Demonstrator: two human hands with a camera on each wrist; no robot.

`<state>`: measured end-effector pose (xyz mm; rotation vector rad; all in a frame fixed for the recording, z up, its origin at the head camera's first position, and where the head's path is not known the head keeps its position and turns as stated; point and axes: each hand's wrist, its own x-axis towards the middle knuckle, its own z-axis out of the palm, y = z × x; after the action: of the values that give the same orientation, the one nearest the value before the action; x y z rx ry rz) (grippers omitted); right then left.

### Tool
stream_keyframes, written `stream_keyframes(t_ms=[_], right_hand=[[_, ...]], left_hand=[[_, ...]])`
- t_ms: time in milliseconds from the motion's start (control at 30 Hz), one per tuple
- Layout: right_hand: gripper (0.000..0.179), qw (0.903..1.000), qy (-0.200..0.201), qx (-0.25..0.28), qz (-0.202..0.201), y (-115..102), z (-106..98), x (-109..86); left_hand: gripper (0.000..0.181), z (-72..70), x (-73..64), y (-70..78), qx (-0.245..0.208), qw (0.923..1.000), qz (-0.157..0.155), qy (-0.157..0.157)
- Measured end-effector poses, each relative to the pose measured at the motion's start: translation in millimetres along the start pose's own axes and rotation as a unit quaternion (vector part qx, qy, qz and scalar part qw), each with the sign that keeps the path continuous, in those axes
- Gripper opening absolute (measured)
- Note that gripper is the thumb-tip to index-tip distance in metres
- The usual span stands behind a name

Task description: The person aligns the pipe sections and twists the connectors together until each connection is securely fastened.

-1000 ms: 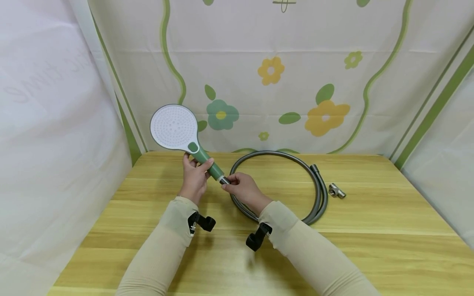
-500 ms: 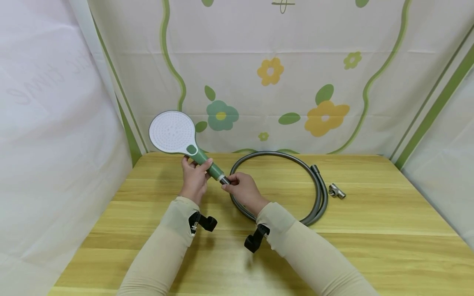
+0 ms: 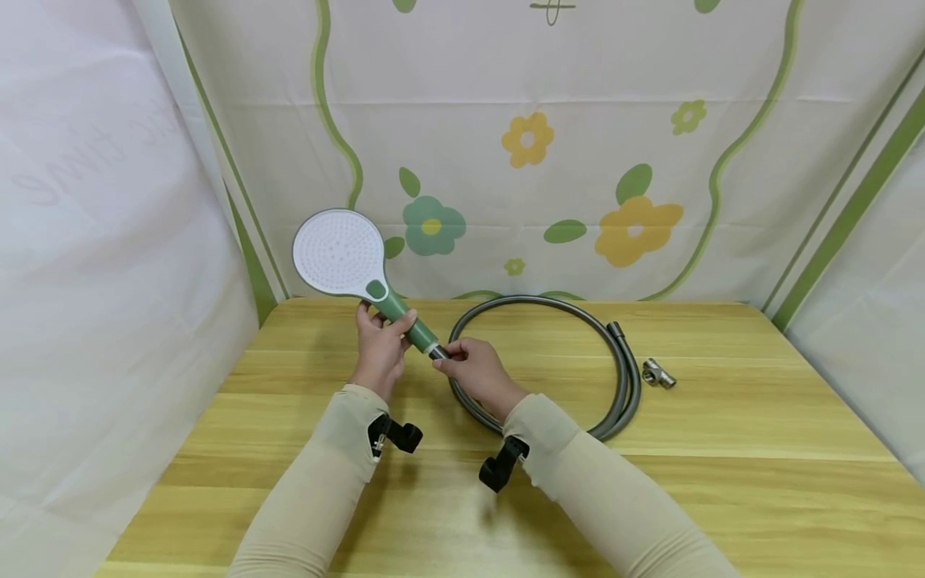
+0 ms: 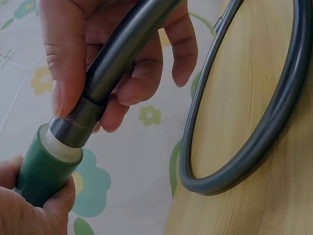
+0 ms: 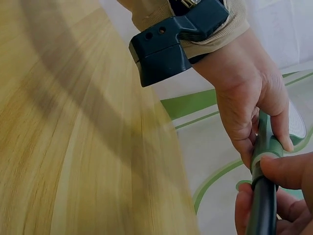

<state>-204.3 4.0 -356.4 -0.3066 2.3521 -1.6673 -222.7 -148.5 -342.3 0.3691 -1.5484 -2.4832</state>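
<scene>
1. Desk (image 3: 426, 522): wood-grained, with most of the hose lying on it. You worked above its left half, which left you elbow room.
2. Hose (image 3: 531, 299): coiled dark grey, its near end lifted into your grasp. Slack seemed ample; any twist or drag from the coil would have pulled the joint askew, so a loose lead mattered.
3. Shower head (image 3: 340, 251): held up above the desk, spray face towards you, tilted up and left. A steady head looked like half the job.
4. Left hand (image 3: 379, 345): fingers wrapped round the green handle (image 3: 421, 335), thumb along the top. Sound hold; that side needed only to resist turning.
5. Right hand (image 3: 480, 373): fingers pinching the hose's end collar (image 4: 76, 122). Turning the collar alone, by short fingertip rolls, seemed wiser than wringing the hose.
6. Metal fitting (image 3: 658, 374): right of the coil, near but apart, safely out of your way.
7. White neck (image 4: 62, 149): a band showed between handle and collar. Whether threads had caught, you could not tell; straight alignment and light pressure were called for, with backing off at any bind.
</scene>
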Motion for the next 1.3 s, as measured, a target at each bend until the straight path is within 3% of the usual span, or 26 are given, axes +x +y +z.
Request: stream_keyframes(t_ms=[867, 1300], right_hand=[[0.026, 0.998, -0.044, 0.039, 0.025, -1.6, 0.6, 1.2], [0.03, 0.9976, -0.061, 0.023, 0.024, -1.8, -1.2, -1.2]], left_hand=[[0.085, -0.7, -1.5, -0.5, -0.017, 0.9994, 0.017, -0.026], [0.084, -2.3, -2.4, -0.5, -0.016, 0.9992, 0.02, -0.029]])
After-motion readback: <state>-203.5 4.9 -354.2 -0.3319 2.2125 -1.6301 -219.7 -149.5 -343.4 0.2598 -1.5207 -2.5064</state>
